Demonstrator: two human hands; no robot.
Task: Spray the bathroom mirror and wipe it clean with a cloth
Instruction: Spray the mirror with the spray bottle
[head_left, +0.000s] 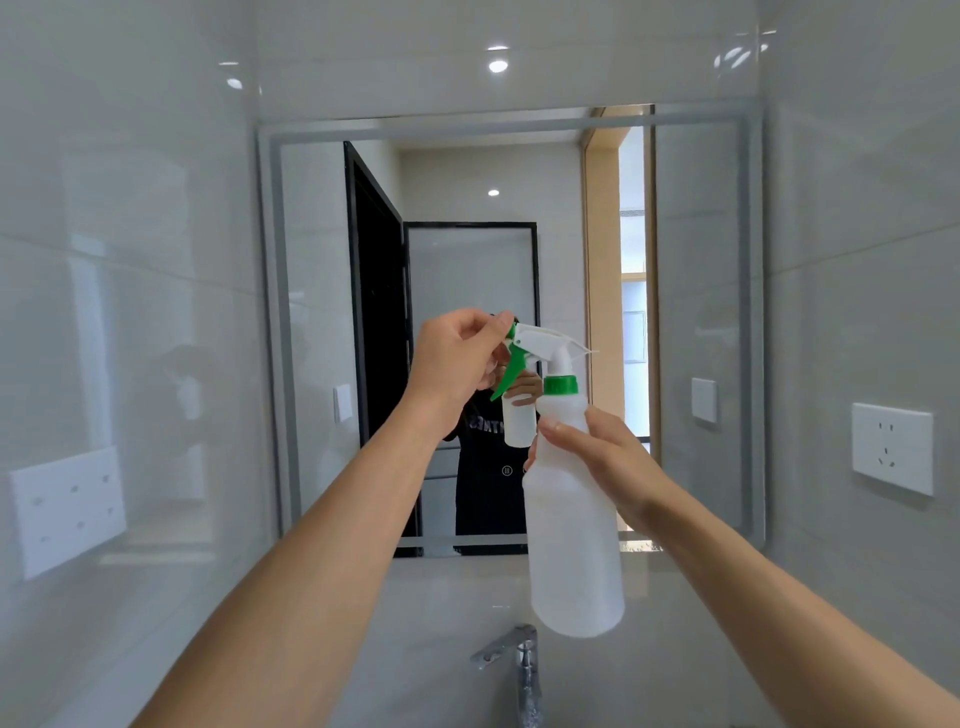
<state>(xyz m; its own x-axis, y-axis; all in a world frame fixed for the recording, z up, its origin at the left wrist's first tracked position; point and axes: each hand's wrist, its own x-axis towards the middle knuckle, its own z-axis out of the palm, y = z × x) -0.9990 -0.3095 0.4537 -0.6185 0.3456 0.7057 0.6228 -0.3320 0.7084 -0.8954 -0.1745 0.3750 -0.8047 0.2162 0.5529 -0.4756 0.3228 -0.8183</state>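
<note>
A translucent white spray bottle (571, 525) with a green collar, green trigger and white head is held up in front of the bathroom mirror (467, 171). My right hand (602, 462) grips the bottle's upper body from the right. My left hand (457, 358) pinches the green nozzle tip at the front of the spray head. The mirror is a large rectangle with a frosted border and reflects the bottle, a person's dark shirt and a dark doorway. No cloth is in view.
A chrome tap (519, 660) stands below the bottle at the bottom centre. A white wall socket (892, 448) is on the right tiled wall. A white socket panel (67, 512) is on the left wall. Glossy grey tiles surround the mirror.
</note>
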